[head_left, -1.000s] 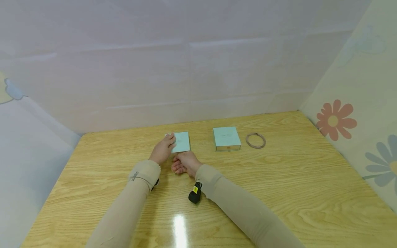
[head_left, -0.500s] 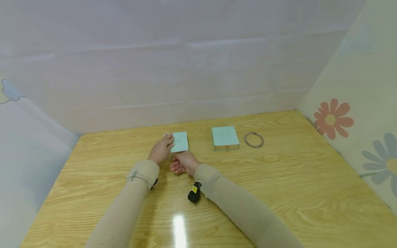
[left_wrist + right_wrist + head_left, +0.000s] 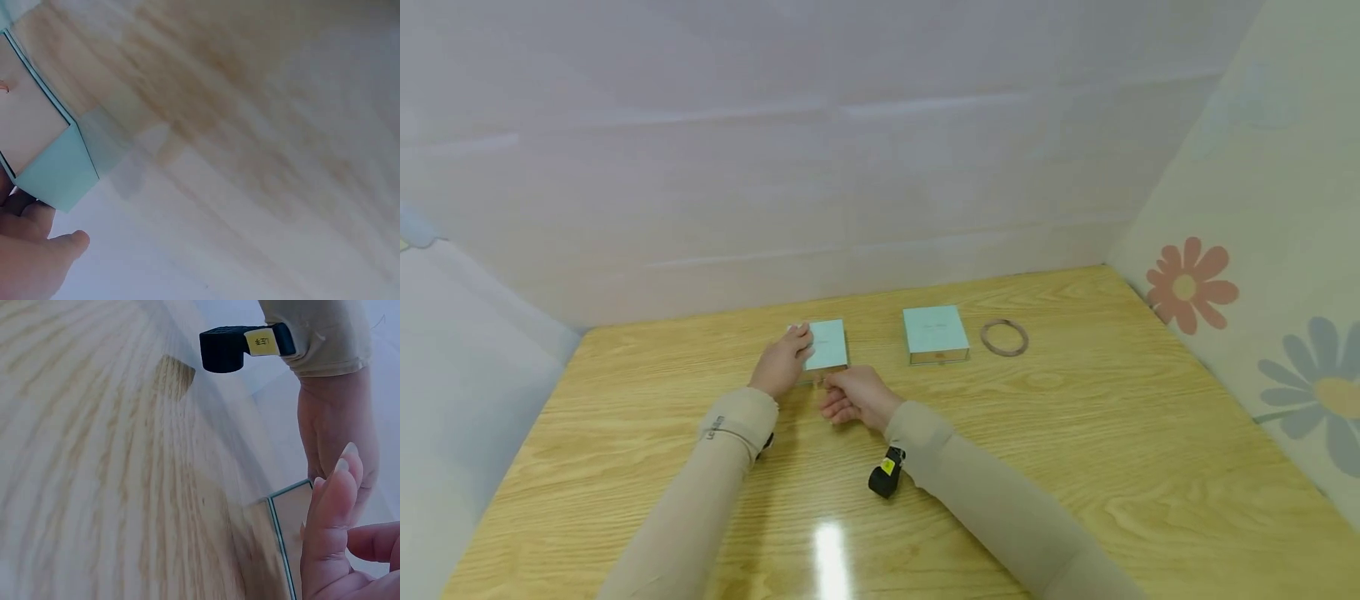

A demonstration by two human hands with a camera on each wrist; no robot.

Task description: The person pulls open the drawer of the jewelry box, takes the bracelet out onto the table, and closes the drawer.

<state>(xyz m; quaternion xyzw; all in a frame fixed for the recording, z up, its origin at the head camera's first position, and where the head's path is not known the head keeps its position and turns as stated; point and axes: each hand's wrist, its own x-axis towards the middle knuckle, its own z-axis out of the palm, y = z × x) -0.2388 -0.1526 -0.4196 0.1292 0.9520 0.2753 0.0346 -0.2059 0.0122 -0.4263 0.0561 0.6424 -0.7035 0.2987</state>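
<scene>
Two light-teal boxes lie on the wooden table (image 3: 970,467) in the head view. My left hand (image 3: 781,364) grips the left box (image 3: 829,343), its fingers over the top at the left side. The left wrist view shows that box's cream front (image 3: 31,112) within a teal frame, with a small copper-coloured tab (image 3: 4,87) on it. My right hand (image 3: 859,395) is at the front of the same box, fingers loosely curled, thumb and forefinger tips close to the tab. Whether they pinch it is hidden by the fingers in the right wrist view.
To the right stands the second teal box (image 3: 936,331), apart from the first. Beyond it lies a brown ring (image 3: 1004,337), flat on the table. Pale sheets hang behind and at both sides; the right one has printed flowers (image 3: 1187,287).
My right hand has shifted slightly right relative to the left box, so more of the box's front shows. The left hand stays on the box. The view has turned a little to the right.
</scene>
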